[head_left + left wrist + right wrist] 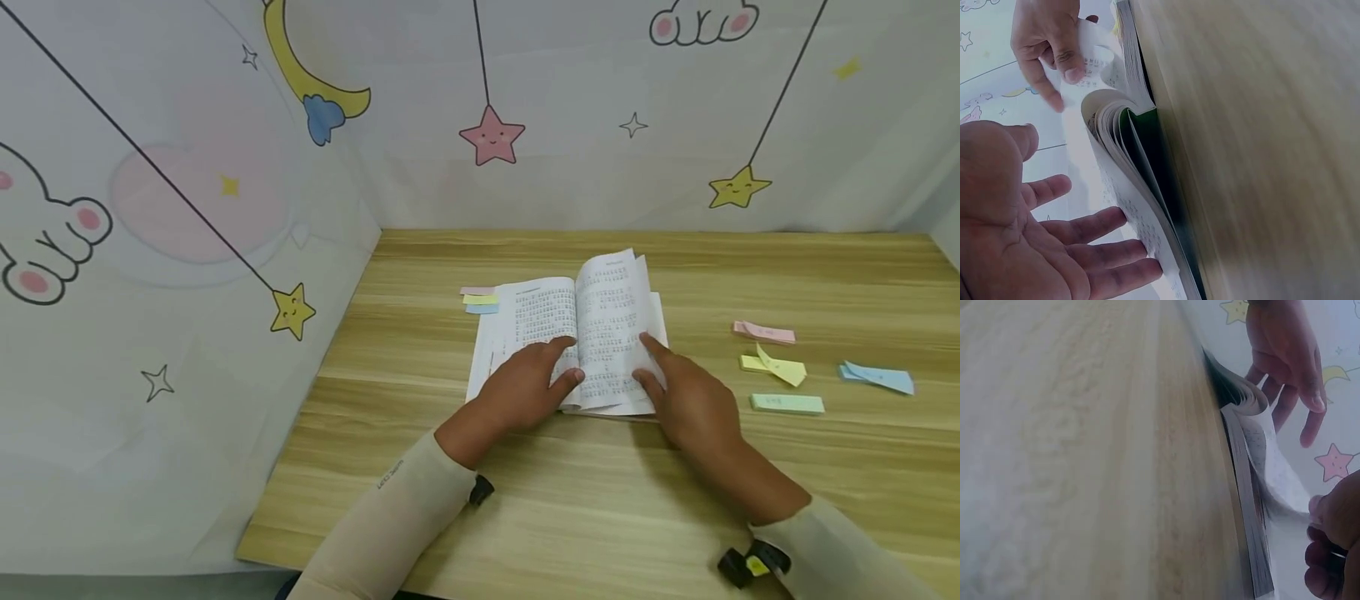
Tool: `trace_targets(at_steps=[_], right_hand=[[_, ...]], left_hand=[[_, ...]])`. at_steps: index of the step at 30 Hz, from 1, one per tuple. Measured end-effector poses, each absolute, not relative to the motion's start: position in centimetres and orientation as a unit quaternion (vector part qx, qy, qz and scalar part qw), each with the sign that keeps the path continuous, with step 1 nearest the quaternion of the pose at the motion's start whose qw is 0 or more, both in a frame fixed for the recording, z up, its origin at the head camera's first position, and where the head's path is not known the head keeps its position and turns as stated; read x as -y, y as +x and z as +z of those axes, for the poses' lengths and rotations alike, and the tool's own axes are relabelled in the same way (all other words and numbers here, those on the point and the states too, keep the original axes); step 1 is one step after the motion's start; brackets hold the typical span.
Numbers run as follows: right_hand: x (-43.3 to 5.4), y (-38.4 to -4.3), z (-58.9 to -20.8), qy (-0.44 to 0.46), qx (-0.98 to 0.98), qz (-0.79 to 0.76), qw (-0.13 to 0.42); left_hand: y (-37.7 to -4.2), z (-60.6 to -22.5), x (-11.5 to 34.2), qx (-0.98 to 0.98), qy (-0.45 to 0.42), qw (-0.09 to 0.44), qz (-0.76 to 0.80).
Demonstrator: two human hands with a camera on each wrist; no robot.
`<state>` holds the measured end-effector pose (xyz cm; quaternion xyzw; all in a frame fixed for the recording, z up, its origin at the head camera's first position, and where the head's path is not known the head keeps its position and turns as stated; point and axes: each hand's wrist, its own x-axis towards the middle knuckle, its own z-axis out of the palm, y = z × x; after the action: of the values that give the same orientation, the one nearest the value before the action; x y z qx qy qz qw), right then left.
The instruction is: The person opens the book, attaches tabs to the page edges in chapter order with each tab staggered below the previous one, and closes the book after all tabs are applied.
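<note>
An open book [543,312] with printed text lies on the table, a right-hand page [611,304] raised and curving. My left hand [528,379] rests on the left page beside the spine. In the left wrist view, the fingers of that left hand [1029,237] are spread and fairly straight, tips on the paper. My right hand [697,404] is at the outer edge of the raised page; in the right wrist view, thumb and fingers of the right hand [1338,519] pinch the paper. Pink, yellow and blue sticky tabs [482,299] stick out from the book's left edge.
To the right of the book lie a pink sticky-note pad [763,333], a yellow pad [780,368] with a lifted strip, a green pad [787,404] and a blue pad [877,377]. A cartoon-printed white curtain [570,183] stands behind the wooden table [585,508].
</note>
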<state>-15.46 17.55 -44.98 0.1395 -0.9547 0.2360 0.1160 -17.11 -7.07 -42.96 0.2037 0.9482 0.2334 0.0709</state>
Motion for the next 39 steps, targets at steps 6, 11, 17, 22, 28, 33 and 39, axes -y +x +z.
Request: trace_targets(at_steps=[6,11,17,22,28,33,39], right_hand=[[-17.2,-15.5,-45.4,0.209,0.928,0.303,0.049],[-16.5,-15.3,-45.4,0.232,0.889,0.389,0.073],[-15.4,-15.2,-44.5,0.153,0.832,0.529,0.064],[-14.9,-15.5,-44.7,0.126,0.804,0.581,0.016],[-14.6,-15.8,-45.1,0.124,0.815,0.566,0.000],[-14.6,-16.0,-45.0,0.129,0.823,0.553,-0.010],[-14.4,-15.9,-45.5,0.193,0.833,0.518,-0.018]], left_hand=[[-17.0,-43.0,7.0,-0.948,0.200,0.072,0.236],[-16.9,-42.8,6.6,-0.953,0.201,0.078,0.214],[-16.7,-42.5,6.6,-0.947,0.159,0.085,0.267],[-16.7,-42.3,6.7,-0.942,0.137,0.070,0.297],[-16.8,-42.4,6.8,-0.940,0.184,0.033,0.285],[-16.8,-42.2,6.8,-0.942,0.199,0.057,0.262],[-16.9,-42.3,7.2,-0.935,0.155,0.058,0.314]])
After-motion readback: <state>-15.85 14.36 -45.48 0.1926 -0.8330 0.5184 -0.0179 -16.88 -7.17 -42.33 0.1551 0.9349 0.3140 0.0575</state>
